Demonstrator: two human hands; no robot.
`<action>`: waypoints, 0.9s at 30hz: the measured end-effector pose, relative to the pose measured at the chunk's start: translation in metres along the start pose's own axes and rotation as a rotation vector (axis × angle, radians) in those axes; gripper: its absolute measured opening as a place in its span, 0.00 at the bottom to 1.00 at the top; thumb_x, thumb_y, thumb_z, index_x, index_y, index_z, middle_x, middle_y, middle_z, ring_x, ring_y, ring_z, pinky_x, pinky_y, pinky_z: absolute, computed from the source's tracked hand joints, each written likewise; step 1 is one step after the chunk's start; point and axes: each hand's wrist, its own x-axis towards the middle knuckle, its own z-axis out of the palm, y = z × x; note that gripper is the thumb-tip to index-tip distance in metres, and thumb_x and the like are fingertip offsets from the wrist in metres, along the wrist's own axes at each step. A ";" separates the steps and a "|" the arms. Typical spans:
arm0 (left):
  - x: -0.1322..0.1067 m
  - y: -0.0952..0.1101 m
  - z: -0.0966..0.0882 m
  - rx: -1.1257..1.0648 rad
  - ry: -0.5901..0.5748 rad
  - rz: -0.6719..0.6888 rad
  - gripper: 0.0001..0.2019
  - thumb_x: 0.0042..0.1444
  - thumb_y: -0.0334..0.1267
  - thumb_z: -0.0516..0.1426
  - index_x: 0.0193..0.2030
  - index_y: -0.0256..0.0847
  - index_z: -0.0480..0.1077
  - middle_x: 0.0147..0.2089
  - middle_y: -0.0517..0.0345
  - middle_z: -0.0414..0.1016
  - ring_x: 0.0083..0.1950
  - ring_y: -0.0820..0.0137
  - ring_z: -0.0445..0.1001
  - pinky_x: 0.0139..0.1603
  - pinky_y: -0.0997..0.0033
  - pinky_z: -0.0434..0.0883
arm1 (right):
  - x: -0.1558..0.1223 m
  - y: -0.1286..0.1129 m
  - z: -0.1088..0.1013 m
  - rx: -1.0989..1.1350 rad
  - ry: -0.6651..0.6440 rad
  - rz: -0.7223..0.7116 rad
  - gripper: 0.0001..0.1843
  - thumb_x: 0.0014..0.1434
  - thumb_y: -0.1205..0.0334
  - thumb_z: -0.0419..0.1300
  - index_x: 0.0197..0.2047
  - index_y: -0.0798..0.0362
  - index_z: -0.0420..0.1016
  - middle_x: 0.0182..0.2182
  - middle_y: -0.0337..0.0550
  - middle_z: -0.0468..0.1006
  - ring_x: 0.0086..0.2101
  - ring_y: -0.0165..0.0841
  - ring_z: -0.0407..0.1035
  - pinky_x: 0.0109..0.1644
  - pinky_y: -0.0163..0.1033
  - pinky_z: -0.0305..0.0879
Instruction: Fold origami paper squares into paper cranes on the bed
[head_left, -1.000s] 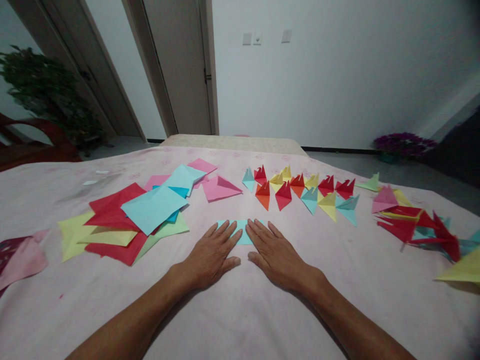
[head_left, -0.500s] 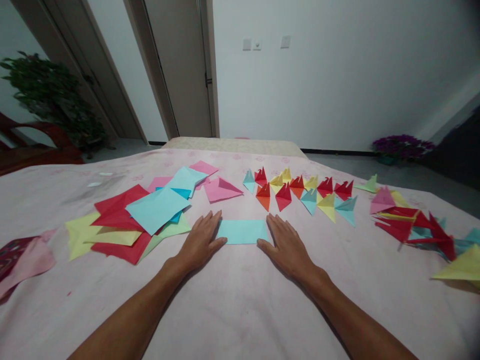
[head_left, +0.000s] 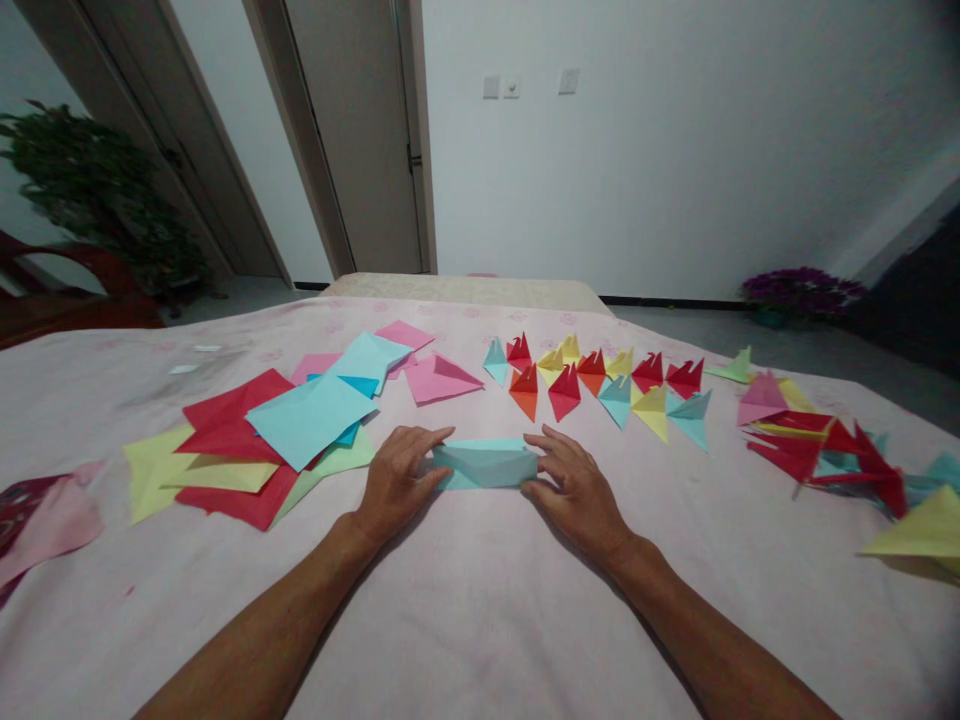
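Note:
A light blue folded sheet of paper [head_left: 486, 467] lies in front of me, its upper layer lifted and bowed a little. My left hand [head_left: 405, 468] pinches its left end between thumb and fingers. At the right end, my right hand [head_left: 571, 485] grips the paper the same way, thumb below and fingers above. Just beyond stand folded paper cranes in two rows, among them a red crane [head_left: 565, 392] and an orange-red crane [head_left: 523, 390]. Left of my left hand is a pile of coloured sheets, topped by a light blue sheet [head_left: 311, 418].
A pink cloth [head_left: 480, 620] covers the table. On the right lies a heap of folded papers, with a red piece [head_left: 795, 455] and a yellow piece [head_left: 919, 530]. A pink sheet [head_left: 442, 379] rests beyond my left hand. A pink and dark red fabric item [head_left: 64, 525] sits far left.
Both hands have gone from lying flat beside the paper to pinching its ends. The paper's upper layer has come up off the flat fold.

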 end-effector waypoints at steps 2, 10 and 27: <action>-0.001 0.004 -0.002 0.011 0.031 0.047 0.11 0.60 0.37 0.60 0.49 0.44 0.75 0.38 0.54 0.77 0.41 0.64 0.71 0.43 0.63 0.68 | 0.000 -0.005 -0.004 0.022 0.067 -0.091 0.10 0.53 0.72 0.61 0.36 0.47 0.77 0.49 0.42 0.80 0.58 0.43 0.65 0.59 0.55 0.62; -0.004 0.008 -0.003 -0.340 0.150 0.088 0.09 0.60 0.25 0.56 0.40 0.42 0.75 0.43 0.51 0.77 0.45 0.66 0.76 0.46 0.65 0.72 | 0.002 -0.012 -0.015 -0.004 0.171 -0.348 0.20 0.52 0.75 0.59 0.44 0.44 0.76 0.49 0.39 0.80 0.58 0.42 0.65 0.62 0.56 0.58; 0.002 0.005 0.006 -0.297 0.066 -0.148 0.09 0.56 0.28 0.57 0.41 0.43 0.73 0.59 0.49 0.68 0.61 0.60 0.68 0.60 0.54 0.68 | -0.003 -0.009 -0.020 -0.156 0.066 -0.178 0.13 0.59 0.66 0.58 0.40 0.39 0.80 0.43 0.34 0.82 0.54 0.41 0.67 0.64 0.55 0.55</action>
